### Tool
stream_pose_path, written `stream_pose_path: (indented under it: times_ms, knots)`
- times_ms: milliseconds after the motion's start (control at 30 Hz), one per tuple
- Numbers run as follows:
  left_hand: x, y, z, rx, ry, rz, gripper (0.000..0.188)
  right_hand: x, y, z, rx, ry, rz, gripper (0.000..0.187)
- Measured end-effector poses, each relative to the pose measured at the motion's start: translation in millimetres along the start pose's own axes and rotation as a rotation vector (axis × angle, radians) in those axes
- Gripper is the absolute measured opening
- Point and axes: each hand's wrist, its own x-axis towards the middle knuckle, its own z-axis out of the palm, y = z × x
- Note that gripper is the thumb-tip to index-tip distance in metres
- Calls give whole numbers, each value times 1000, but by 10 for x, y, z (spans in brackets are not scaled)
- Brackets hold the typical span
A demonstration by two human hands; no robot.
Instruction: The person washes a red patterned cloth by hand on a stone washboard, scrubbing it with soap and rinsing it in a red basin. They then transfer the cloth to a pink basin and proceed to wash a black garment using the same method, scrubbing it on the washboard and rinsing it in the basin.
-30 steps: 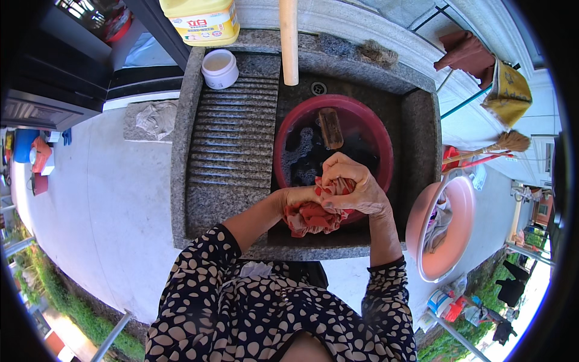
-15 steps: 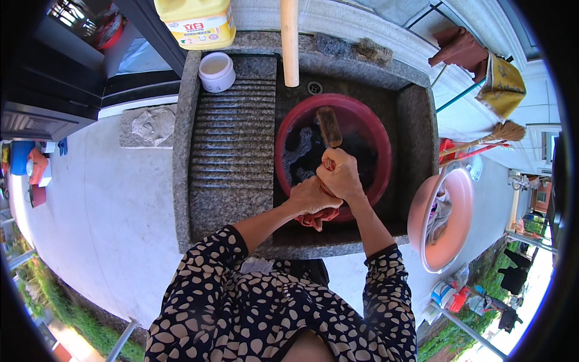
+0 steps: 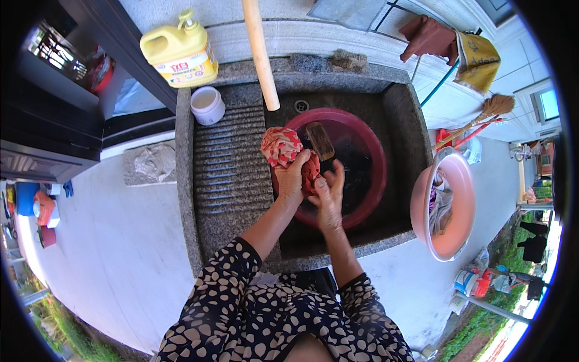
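Note:
A wrung, bunched-up red and cream patterned cloth [image 3: 281,147] is in my left hand [image 3: 292,181], whose fingers wrap round it over the left rim of the dark pink basin [image 3: 381,175]. Its red lower end hangs between my hands. At that end, my right hand [image 3: 330,196] has its thumb and fingers apart; whether the thumb presses on the cloth I cannot tell. Dark water and dark material lie in the basin. A brown wooden block [image 3: 319,140], like a scrubbing brush, rests there just beyond my hands.
The basin stands in a stone sink [image 3: 416,133] with a ribbed washboard [image 3: 232,160] on the left. A white tub [image 3: 208,106], yellow jug [image 3: 181,57] and wooden pole [image 3: 259,54] are at the far side. Right of the sink, a pink basin [image 3: 455,232] holds clothes.
My hands have risen from the twisted cloth low over the basin's near edge. The cloth has swung up and left in my left hand, and my right hand's fingers have loosened.

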Motion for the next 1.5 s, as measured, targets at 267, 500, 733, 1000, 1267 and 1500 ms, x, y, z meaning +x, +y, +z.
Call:
stream_pose_path:
  times_ms: [267, 500, 733, 1000, 1267, 1500]
  knots:
    - [-100, -127, -392, 392, -150, 178, 43, 171, 19, 368, 565, 59, 13, 13]
    - [-515, 247, -717, 384, -580, -32, 42, 338, -135, -93, 414, -171, -190, 5]
    - [-431, 355, -813, -481, -602, -803, 51, 308, -272, -148, 122, -633, -273, 8]
    - [-691, 518, -396, 617, -532, -666, 51, 154, -464, -43, -240, -673, -129, 14]
    - [-765, 35, -499, 735, -347, -378, 28, 327, -219, 33, -730, -595, -246, 21]
    - [-547, -325, -799, 1126, -152, -303, 48, 404, 63, 141, -1056, -477, -405, 17]
